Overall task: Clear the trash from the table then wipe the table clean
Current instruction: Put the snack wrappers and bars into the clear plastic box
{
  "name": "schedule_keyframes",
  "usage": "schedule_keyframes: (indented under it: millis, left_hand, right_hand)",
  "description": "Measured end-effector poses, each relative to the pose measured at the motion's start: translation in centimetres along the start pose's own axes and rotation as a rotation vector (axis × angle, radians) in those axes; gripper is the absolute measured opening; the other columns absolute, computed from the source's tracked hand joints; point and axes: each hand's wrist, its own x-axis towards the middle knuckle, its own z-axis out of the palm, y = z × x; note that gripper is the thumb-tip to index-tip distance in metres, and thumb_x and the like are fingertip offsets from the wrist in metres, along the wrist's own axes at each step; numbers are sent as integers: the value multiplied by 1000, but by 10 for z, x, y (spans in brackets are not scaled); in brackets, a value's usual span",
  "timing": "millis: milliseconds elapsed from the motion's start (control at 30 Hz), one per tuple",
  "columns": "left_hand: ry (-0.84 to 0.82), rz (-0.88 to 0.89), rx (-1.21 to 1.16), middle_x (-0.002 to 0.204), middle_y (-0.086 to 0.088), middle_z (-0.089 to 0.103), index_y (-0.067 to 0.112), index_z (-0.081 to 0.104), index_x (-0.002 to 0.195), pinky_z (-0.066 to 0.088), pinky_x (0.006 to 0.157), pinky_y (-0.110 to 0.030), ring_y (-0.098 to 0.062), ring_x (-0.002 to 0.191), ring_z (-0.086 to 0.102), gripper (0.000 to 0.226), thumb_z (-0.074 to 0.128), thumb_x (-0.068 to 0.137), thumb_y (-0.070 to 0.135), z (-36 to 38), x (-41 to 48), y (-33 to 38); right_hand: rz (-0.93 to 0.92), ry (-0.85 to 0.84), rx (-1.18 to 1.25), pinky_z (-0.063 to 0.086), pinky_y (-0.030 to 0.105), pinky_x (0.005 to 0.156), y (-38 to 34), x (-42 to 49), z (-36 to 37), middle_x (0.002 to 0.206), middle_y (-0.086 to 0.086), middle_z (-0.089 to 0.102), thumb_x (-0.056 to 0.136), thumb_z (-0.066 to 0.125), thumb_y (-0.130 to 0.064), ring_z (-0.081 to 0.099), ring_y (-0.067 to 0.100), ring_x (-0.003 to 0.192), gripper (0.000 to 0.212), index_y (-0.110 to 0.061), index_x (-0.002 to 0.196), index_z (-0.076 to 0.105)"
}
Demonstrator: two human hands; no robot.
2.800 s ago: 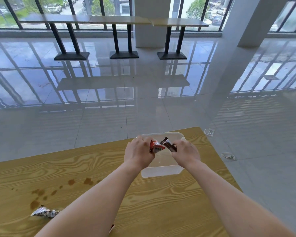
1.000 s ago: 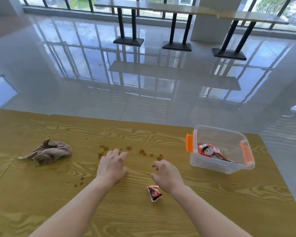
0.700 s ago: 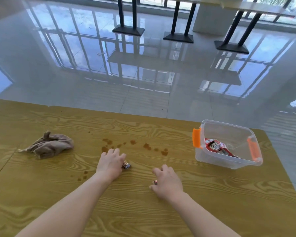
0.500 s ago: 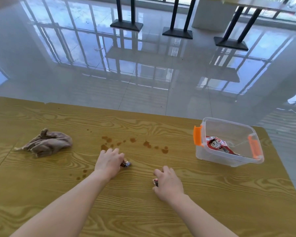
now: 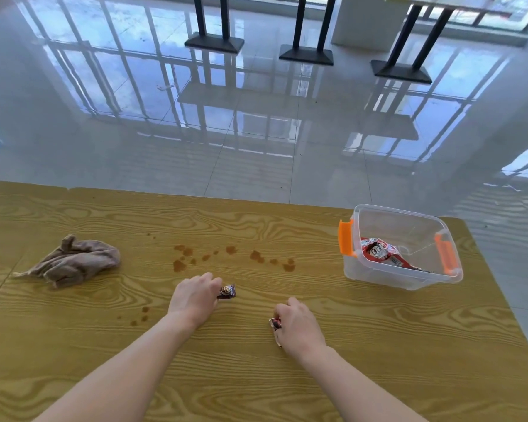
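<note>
Bright daylight glares off the glossy floor [image 5: 256, 123]; edges bow.
</note>
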Motion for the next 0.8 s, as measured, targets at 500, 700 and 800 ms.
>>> schedule_keyframes:
  millis: [500,700,800]
  left_hand:
    - [188,67,-142,85,2,54,17,56,88,35,55,-33,-24,71,54,6,52,90,21,-69,20,53]
    - [296,131,-238,91,1,60,17,64,101,49,63,-36,-24,78,60,14,59,90,23,-115,38,93]
    - [338,179,-270,91,2,62,18,66,103,48,63,-35,-23,78,59,15,60,89,21,-132,48,119]
  right_hand:
    - [-37,214,56,46,29,79,14,2,-77,99,2,52,91,60,-19,51,19,93,13,-14,101,66]
    - [-63,363,58,48,27,80,32,1,-130,100,3,57,89,66,-15,52,17,90,15,-12,103,69]
    - [-50,419,47,48,28,81,46,0,-156,102,6,59,87,69,-14,55,21,92,18,-10,104,69]
